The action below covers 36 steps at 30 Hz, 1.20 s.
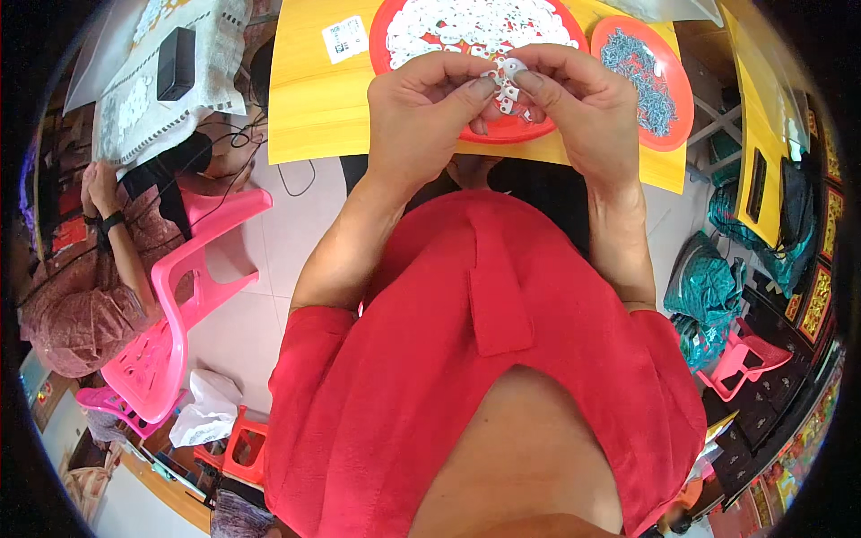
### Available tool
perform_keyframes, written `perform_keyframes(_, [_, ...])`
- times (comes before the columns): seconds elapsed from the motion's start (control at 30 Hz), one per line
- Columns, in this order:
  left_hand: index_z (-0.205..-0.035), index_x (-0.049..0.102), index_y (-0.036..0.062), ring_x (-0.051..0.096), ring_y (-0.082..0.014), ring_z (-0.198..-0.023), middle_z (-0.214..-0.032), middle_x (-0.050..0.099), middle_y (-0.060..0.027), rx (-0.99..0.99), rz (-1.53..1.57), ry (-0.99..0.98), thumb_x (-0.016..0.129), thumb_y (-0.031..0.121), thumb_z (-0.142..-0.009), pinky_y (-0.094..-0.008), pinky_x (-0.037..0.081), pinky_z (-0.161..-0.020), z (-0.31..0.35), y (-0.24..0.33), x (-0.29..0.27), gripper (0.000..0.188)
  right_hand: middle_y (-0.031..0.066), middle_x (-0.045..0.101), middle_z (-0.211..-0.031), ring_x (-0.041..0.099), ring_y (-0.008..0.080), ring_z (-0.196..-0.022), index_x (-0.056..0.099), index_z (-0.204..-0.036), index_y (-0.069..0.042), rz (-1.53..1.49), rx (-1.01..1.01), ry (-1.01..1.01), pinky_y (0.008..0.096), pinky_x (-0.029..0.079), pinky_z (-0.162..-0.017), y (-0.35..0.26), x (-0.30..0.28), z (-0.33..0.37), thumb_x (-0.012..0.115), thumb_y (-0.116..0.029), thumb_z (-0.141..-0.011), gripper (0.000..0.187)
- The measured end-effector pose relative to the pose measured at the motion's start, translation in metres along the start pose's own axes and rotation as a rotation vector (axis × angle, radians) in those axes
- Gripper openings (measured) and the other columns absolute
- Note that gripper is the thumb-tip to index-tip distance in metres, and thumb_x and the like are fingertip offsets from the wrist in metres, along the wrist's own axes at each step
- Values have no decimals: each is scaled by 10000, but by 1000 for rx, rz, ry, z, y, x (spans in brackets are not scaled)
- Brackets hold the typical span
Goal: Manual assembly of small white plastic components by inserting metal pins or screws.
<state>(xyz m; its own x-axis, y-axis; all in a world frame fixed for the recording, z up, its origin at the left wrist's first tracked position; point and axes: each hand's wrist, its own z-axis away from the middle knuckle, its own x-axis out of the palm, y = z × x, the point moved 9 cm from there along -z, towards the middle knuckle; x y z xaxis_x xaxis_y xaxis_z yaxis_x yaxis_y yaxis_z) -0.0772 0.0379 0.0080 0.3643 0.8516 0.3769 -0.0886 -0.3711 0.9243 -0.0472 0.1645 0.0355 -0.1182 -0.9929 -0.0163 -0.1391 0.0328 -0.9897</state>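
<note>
Both hands meet over the near part of a round red tray [380, 49] heaped with small white plastic pieces [466, 25]. My left hand [426, 103] pinches a small white plastic piece [512, 68] between thumb and fingers. From the other side my right hand [578, 99] closes on the same piece, thumb tip against it. Whether a screw sits in the piece is too small to tell. Just right of my right hand lies a smaller red tray [677, 90] full of grey metal screws [641, 76].
The trays stand on a yellow wood-grain table [314, 108] with a white label [344, 39]. At left, a seated person [99, 278] is by a pink chair [170, 332] and a cloth-covered table with a black box [177, 63]. Green sacks [704, 278] lie at right.
</note>
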Motion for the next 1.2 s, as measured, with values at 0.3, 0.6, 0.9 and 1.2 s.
perform_keyframes(0.3, [-928,573,-64,582,-136,-629,-774,611,-112,2,-62,-19,586,-16,-769,-221,466,-544,3,2,1,166,21,600,-742,513,48,-626,606,-936,15,105,-52,21,171,424,-549,-3,3,3,598,-35,-777,167])
perform_keyframes(0.6, [-937,582,-49,558,-95,-701,-810,591,-65,37,70,-97,581,-61,-759,-193,465,-615,1,2,12,178,38,601,-740,517,59,-613,602,-878,25,-281,156,-25,172,419,-540,12,4,3,601,-26,-765,124])
perform_keyframes(0.9, [-933,608,-15,558,-138,-806,-874,575,-77,322,-80,-201,595,-112,-705,-218,459,-705,5,17,20,248,15,567,-657,507,52,-571,597,-808,15,-253,141,-110,170,412,-509,2,6,8,610,5,-737,73])
perform_keyframes(1.2, [-870,603,-21,568,-150,-786,-861,583,-88,421,-195,-174,622,-103,-686,-221,460,-681,7,14,17,201,4,544,-618,482,41,-527,602,-801,10,-217,116,-87,165,388,-459,2,6,9,602,10,-736,64])
